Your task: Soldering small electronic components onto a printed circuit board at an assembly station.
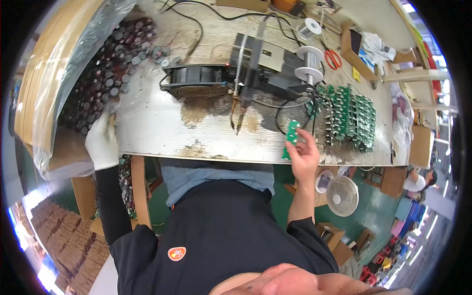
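My right hand [304, 155] pinches a narrow green circuit board [292, 132] between thumb and fingers, above the table's front edge. In a white glove, my left hand [103, 141] is at the near edge of a heap of small round metal parts with dark red wires [105, 73]. Its fingers look drawn together, but what they hold, if anything, is hidden. Between the hands, a soldering iron [249, 73] is held tip-down in front of a black fan unit [196, 78]. Rows of green circuit boards [350, 118] stand on the table to the right of my right hand.
A large cardboard box lined with clear plastic [49, 93] flanks the heap. Solder wire spools [309, 64], orange-handled scissors [333, 58] and black cables [236, 17] lie toward the back. A white fan [342, 196] stands below the table at right. Another person [419, 181] is far right.
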The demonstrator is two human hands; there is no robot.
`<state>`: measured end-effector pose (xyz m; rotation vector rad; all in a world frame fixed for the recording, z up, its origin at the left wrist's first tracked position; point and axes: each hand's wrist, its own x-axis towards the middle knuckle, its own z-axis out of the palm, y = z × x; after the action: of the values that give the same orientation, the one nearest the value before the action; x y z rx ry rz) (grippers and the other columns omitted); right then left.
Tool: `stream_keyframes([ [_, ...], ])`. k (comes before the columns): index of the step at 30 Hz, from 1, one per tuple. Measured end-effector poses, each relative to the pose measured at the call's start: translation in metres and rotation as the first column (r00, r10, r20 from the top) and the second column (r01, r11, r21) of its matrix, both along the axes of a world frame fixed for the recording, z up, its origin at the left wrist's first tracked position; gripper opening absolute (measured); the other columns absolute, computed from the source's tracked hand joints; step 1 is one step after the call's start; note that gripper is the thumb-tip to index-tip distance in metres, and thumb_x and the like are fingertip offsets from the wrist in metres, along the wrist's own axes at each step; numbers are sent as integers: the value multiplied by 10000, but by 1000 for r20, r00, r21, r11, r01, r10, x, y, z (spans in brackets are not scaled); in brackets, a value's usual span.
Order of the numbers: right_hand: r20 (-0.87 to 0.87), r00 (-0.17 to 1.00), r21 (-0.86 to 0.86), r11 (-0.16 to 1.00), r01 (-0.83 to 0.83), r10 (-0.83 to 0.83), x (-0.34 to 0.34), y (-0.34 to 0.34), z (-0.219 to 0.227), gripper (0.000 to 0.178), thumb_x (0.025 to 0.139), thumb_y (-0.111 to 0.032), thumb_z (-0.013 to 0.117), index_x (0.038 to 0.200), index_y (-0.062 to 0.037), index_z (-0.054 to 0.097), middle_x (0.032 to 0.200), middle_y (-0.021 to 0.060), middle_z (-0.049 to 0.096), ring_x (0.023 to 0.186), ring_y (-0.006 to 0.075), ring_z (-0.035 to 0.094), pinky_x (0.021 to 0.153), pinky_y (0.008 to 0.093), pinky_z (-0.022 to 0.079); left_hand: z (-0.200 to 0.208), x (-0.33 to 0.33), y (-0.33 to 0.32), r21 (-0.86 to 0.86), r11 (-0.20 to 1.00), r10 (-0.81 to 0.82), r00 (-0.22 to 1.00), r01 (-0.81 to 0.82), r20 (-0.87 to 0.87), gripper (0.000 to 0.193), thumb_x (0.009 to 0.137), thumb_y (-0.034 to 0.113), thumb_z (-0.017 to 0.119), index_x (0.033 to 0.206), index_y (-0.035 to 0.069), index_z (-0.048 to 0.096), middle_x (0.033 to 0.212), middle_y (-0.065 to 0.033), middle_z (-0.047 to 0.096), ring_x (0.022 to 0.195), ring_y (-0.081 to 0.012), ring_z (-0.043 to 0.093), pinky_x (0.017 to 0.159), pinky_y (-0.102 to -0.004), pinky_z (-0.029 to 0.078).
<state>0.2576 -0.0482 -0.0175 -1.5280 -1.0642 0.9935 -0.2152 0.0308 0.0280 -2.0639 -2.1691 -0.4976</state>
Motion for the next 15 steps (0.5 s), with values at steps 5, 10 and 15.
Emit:
stream_keyframes([
  [5, 456, 886, 41, 993, -113, 82, -17, 10, 17, 466, 745, -20, 717, 1175, -7, 537, 965, 78, 585, 613, 99, 528, 531, 225, 428, -11, 57, -16, 58, 980, -197, 949, 188, 247, 184, 845, 77, 621, 1025, 55, 658, 876, -140, 643, 760, -277, 633, 692, -328, 496],
  [10, 599, 795, -7, 994, -113, 95, -14, 16, 19, 474, 750, -133, 726, 1170, -14, 541, 899, 88, 571, 570, 146, 484, 510, 295, 412, -13, 114, -36, -84, 976, -109, 783, 201, 612, 174, 875, 113, 613, 1007, 7, 655, 765, -119, 635, 673, -215, 616, 625, -296, 469],
  [15, 471, 869, -116, 987, -109, 151, -9, 19, 26, 459, 746, -32, 698, 1172, 19, 537, 924, 75, 555, 566, 109, 455, 498, 251, 379, -22, 150, -44, -232, 892, 42, 440, 388, 897, 244, 893, 135, 584, 1038, -53, 643, 874, -140, 647, 793, -164, 604, 716, -269, 463],
])
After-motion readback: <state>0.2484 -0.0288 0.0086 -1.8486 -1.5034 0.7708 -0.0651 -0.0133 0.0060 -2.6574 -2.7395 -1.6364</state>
